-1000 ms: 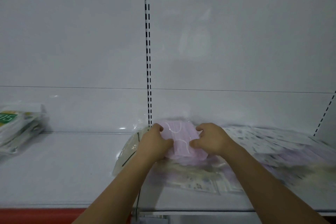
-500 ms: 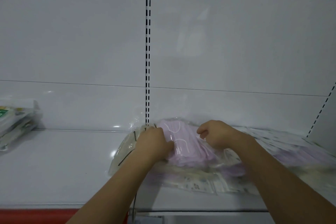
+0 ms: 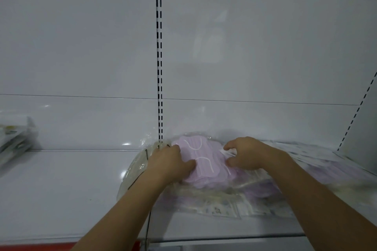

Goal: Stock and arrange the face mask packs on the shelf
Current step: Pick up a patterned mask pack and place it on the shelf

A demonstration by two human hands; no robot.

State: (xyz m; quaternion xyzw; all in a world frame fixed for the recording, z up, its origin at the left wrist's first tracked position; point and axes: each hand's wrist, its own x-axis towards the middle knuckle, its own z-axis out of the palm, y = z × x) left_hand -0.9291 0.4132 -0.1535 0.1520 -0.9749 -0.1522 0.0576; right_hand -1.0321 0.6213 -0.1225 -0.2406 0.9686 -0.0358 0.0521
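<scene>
A clear pack of pink face masks [image 3: 201, 161] lies on top of a loose pile of mask packs [image 3: 220, 201] on the white shelf [image 3: 61, 189], close to the back panel. My left hand [image 3: 170, 164] grips the pack's left end, thumb on top. My right hand [image 3: 247, 154] holds its right end with curled fingers pinching the plastic wrap. Beige packs with dark ear loops [image 3: 138, 171] stick out under my left wrist.
More printed and lilac packs [image 3: 318, 161] spread to the right along the shelf. Another stack of packs [image 3: 14, 140] sits at the far left. A slotted upright [image 3: 159, 71] splits the back panel; a second upright [image 3: 356, 114] stands at the right. The shelf front has a red edge [image 3: 30, 247].
The pink pack has settled flatter on the pile. My right hand has shifted slightly right and its fingers have spread along the wrap; the left hand keeps its hold.
</scene>
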